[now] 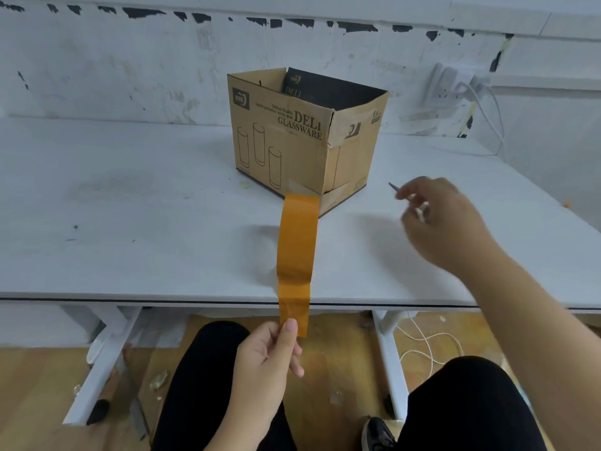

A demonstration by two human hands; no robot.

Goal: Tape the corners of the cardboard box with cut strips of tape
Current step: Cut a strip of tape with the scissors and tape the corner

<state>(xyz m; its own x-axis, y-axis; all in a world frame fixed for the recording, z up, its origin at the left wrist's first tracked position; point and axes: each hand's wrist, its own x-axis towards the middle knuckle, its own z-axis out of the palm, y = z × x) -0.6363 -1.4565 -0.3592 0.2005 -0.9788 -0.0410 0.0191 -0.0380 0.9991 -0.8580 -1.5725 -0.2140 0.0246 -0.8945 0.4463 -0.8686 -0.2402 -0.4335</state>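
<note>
Pinching tape strip (296, 255), left hand (270, 356) upturned.

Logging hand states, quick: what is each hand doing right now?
Left hand: pinches the near end of the orange tape strip.
Right hand: grips small scissors, partly hidden.

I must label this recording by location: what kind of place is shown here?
Probably a plain workshop or workroom, not a home. A bare white table stands against a scuffed white wall with peeling paint, loose cables lie on the wooden floor, and a cardboard box is being taped.
</note>
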